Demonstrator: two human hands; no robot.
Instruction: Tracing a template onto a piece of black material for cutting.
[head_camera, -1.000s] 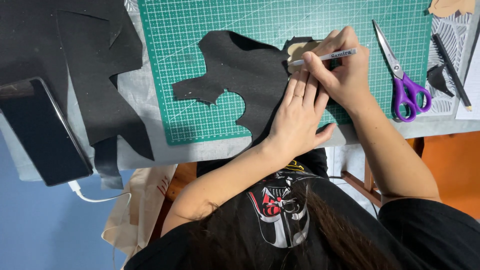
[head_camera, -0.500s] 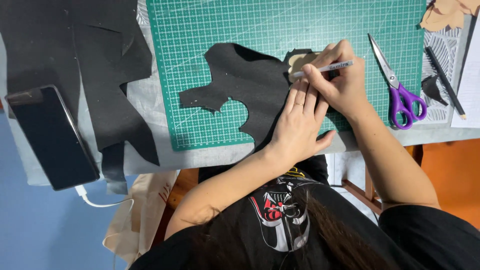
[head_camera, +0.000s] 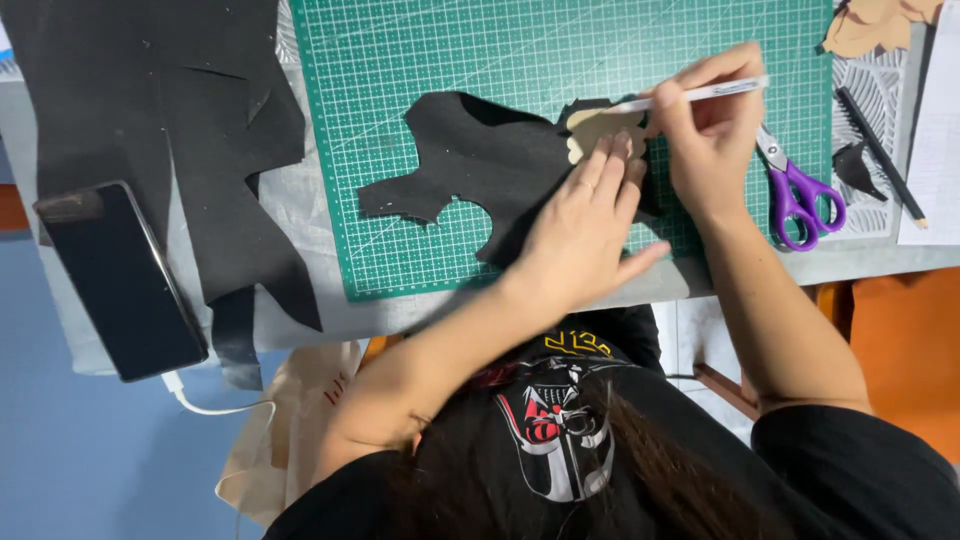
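A small beige card template (head_camera: 597, 128) is laid on an irregular piece of black fabric (head_camera: 480, 165), which rests flat on the green gridded cutting mat (head_camera: 420, 60) at the middle of the bench (head_camera: 330, 320). The left hand (head_camera: 585, 225) is spread flat, fingers (head_camera: 612, 165) pressed onto the lower edge of the template so that card and fabric are pinned together. The right hand (head_camera: 710, 125) is closed around a slim white marking pen (head_camera: 690, 95), held nearly level, with its tip at the upper right edge of the template.

Judgement on technique: the trace is best kept clean if the template is held under steady downward pressure close to where the tip runs, so the card is not dragged. The pen is better tilted slightly against the card edge, with light strokes, since loose fabric can be stretched or rucked by a heavy tip. Fingertips are to be kept clear of the outline ahead of the pen.

Purple-handled scissors (head_camera: 795, 190) lie just right of the right hand, untouched. A larger offcut of black fabric (head_camera: 180, 130) and a dark smartphone (head_camera: 120, 280) with a white cable (head_camera: 215, 405) lie at the left, well apart from the work.
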